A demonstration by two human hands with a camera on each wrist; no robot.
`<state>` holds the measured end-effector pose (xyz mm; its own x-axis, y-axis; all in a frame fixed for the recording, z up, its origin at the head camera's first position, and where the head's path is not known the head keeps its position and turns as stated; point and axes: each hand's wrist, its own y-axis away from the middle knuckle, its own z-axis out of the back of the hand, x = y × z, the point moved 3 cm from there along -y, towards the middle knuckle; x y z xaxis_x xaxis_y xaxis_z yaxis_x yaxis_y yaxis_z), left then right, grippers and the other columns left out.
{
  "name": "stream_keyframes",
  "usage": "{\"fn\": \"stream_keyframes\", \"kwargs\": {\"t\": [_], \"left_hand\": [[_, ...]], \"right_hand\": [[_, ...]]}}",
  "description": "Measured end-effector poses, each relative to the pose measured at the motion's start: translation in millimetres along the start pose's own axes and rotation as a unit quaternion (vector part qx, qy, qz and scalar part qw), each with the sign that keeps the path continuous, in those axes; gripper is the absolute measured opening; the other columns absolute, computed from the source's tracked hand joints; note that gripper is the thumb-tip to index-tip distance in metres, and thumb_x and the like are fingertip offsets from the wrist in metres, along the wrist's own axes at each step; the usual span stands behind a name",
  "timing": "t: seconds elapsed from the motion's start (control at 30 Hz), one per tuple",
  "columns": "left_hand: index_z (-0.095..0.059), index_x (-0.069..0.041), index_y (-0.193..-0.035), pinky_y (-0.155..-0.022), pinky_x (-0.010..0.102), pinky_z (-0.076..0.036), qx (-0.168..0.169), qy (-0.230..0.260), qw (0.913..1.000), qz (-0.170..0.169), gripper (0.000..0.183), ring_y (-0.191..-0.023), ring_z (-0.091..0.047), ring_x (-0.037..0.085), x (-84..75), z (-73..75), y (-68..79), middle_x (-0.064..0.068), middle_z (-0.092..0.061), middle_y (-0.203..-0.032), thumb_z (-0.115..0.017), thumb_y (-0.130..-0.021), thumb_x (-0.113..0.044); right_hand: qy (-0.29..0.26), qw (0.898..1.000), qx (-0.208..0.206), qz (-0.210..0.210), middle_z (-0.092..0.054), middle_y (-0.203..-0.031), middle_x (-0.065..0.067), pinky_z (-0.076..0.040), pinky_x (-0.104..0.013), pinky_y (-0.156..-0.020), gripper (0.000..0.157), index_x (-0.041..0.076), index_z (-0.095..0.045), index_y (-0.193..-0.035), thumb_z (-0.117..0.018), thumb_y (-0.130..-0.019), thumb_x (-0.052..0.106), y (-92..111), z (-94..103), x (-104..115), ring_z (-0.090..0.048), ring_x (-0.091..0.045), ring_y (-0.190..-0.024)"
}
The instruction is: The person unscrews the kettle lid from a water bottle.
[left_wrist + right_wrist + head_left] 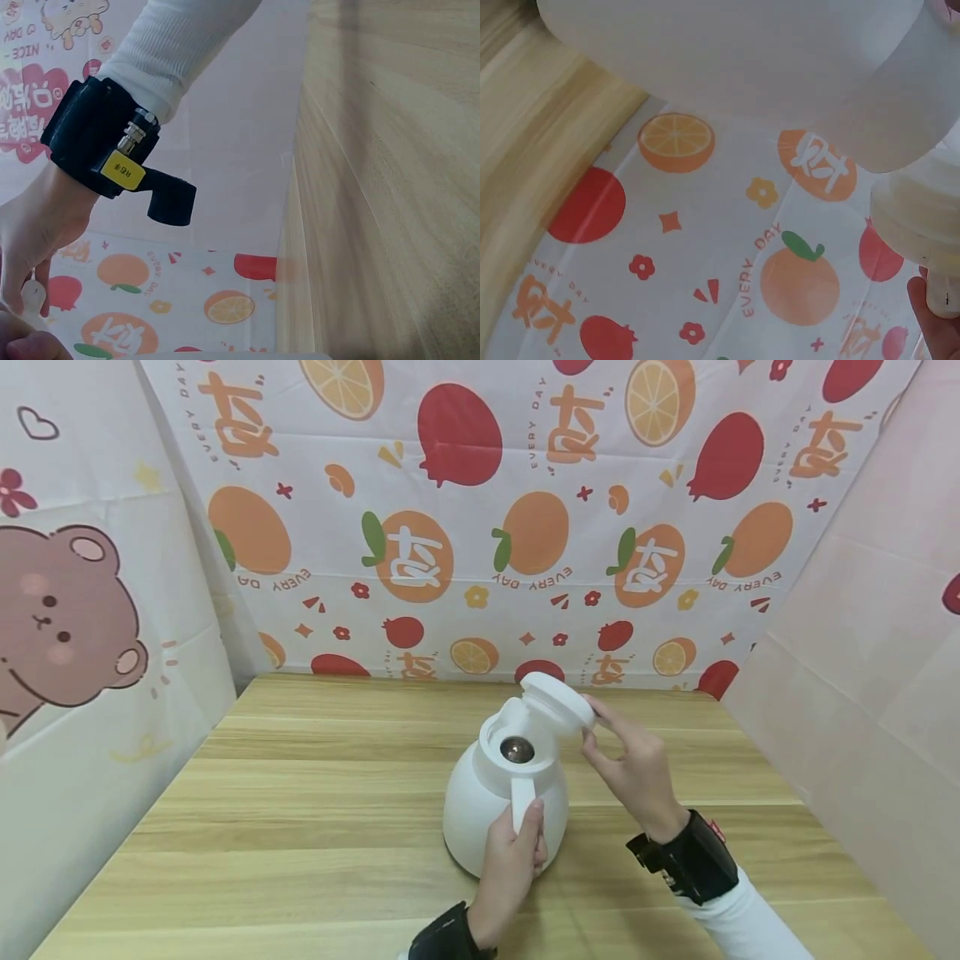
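A white thermos jug (467, 810) stands upright on the wooden table, its round mouth uncovered and a dark, shiny inside showing. My left hand (512, 860) grips the jug's handle (522, 802), which points toward me. With thumb and fingers, my right hand (633, 768) pinches the edge of the white lid (558, 700), tilted above the mouth's far right side. Whether the lid touches the rim, I cannot tell. In the right wrist view the jug's body (727, 52) fills the top, and the lid (904, 217) shows at the right edge.
The wooden table (300, 827) extends around the jug. Behind it hangs a fruit-print cloth (465, 552). A bear-print cloth (67, 610) lines the left side, and a pale cloth (862, 635) the right.
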<state>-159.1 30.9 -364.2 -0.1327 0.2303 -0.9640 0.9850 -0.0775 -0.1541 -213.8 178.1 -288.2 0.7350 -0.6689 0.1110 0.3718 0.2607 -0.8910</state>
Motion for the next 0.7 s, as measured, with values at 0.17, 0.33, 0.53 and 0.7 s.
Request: {"fn": "stream_keyframes", "kwargs": {"t": [0.17,0.33,0.53,0.7], "left_hand": [[-0.04,0.02,-0.08,-0.038,0.012,-0.026,-0.003,-0.002,1.0,0.002,0.044,-0.04,-0.031,0.0,-0.4,-0.3,0.3,-0.001,-0.034,-0.049,-0.045,-0.099,-0.019],[-0.04,0.018,-0.08,-0.039,0.012,-0.026,-0.002,-0.002,1.0,-0.001,0.044,-0.04,-0.031,0.0,-0.4,0.2,0.3,-0.001,-0.034,-0.05,-0.045,-0.099,-0.021],[-0.041,0.012,-0.077,-0.038,0.012,-0.027,-0.003,-0.006,1.0,0.004,0.04,-0.04,-0.031,0.0,-0.7,0.2,0.5,-0.001,-0.035,-0.05,-0.045,-0.099,-0.021],[-0.042,0.009,-0.077,-0.038,0.012,-0.027,-0.001,-0.006,1.0,0.006,0.038,-0.04,-0.031,0.001,0.1,0.5,0.2,-0.001,-0.035,-0.05,-0.045,-0.099,-0.022]], "right_hand": [[-0.035,0.997,-0.021,-0.061,-0.073,-0.099,-0.03,-0.058,-0.04,-0.071,0.043,-0.01,-0.065,-0.11,-0.071,-0.067,-0.013,4,3.4,-6,-0.071,-0.036,-0.09],[-0.061,0.99,-0.028,-0.122,-0.073,-0.101,-0.031,-0.057,-0.018,-0.079,0.042,-0.01,-0.065,-0.111,-0.07,-0.07,-0.014,9,6.4,-13,-0.071,-0.027,-0.095],[-0.091,0.964,-0.034,-0.249,-0.069,-0.106,-0.034,-0.046,0.003,-0.077,0.038,-0.012,-0.063,-0.114,-0.068,-0.076,-0.009,18,11.0,-20,-0.056,0.019,-0.094],[-0.106,0.936,-0.022,-0.335,-0.068,-0.115,-0.031,-0.048,0.002,-0.073,0.038,-0.008,-0.061,-0.119,-0.066,-0.083,0.0,28,14.1,-26,-0.055,0.021,-0.094]]}}
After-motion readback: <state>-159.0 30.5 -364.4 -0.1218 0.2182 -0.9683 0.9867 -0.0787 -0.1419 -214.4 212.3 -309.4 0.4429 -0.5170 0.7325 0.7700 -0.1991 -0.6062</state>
